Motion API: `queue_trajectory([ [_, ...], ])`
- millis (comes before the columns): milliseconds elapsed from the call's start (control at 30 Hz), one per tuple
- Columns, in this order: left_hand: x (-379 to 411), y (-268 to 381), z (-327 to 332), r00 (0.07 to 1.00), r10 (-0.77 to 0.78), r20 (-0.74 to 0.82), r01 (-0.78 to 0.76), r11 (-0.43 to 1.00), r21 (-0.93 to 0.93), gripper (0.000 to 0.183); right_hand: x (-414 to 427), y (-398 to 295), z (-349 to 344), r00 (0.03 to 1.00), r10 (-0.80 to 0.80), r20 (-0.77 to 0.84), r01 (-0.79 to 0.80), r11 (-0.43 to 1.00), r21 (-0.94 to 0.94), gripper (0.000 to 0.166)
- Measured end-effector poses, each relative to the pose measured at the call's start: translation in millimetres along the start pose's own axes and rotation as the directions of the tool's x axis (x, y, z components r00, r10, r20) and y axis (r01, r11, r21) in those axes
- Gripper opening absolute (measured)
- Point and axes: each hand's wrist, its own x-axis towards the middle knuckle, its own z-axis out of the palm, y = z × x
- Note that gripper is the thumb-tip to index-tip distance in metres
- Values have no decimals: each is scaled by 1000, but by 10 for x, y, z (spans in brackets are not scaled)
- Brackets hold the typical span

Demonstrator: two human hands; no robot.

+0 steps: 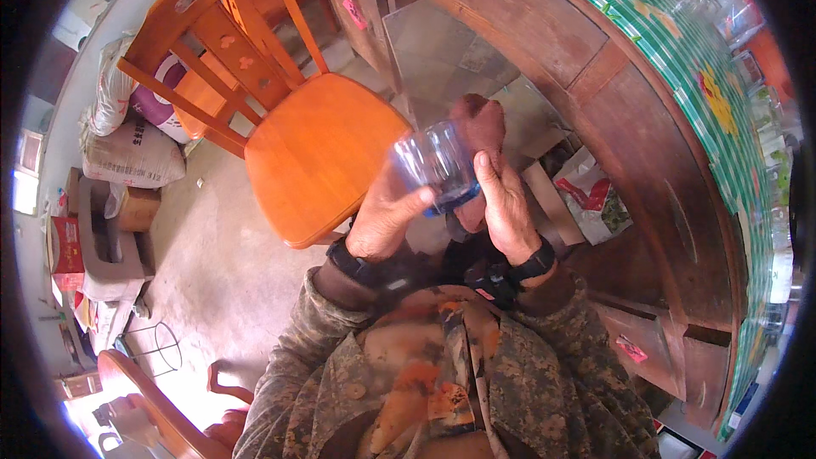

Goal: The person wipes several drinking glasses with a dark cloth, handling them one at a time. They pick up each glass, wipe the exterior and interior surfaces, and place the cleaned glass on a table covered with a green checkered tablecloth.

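A clear glass cup [440, 162] with a blue tint at its base is held up in front of me, lying on its side or tilted. My left hand [386, 213] grips it, the thumb across the near end. A brown cloth [481, 124] is bunched in my right hand [507, 210] and rests against the cup's right side. Part of the cloth also shows below the cup. My right thumb points up beside the glass. The fingers of my left hand behind the cup are hidden, and the cup is somewhat blurred.
An orange wooden chair [319, 146] stands ahead on the left. To the right, a wooden table or cabinet carries a green checked tablecloth [682, 70] with several glass jars along its far edge. Filled sacks [134, 153] lie by the wall. A plastic bag [593, 194] sits low at the right.
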Motion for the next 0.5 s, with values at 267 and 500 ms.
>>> queue_trajectory([
  [267,83,-53,66,982,114,-149,-102,991,88,69,-28,-81,179,841,-520,149,533,747,-397,49],
  [500,-32,-48,150,974,142,-179,-149,988,-26,80,10,-44,102,983,-166,80,172,982,-73,40],
])
